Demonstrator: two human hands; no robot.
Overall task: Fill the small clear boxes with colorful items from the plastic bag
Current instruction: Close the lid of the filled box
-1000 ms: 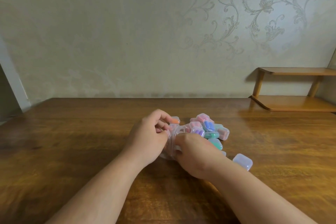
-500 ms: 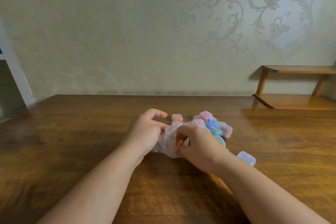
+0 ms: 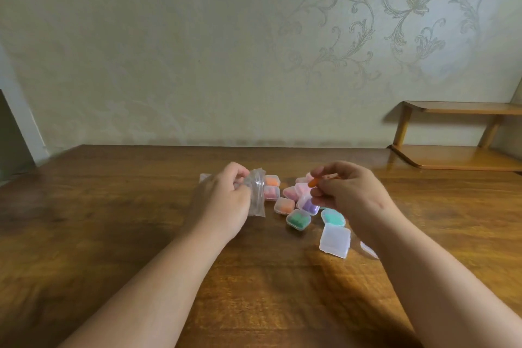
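Head view: the orange item (image 3: 313,182) is out of the plastic bag (image 3: 256,195) now, pinched at the fingertips of the right hand (image 3: 350,195) above the cluster of filled boxes (image 3: 296,202); half a second back both hands were bunched on the bag. The left hand (image 3: 223,200) grips the crumpled bag just left of that cluster. One piece looks ready for the empty clear box (image 3: 335,240) on the worktop (image 3: 113,234), near-right of the cluster. Whether its lid is open I can't tell. A clear piece (image 3: 368,250) beside it is half hidden by the forearm, and the bag's contents are unreadable.
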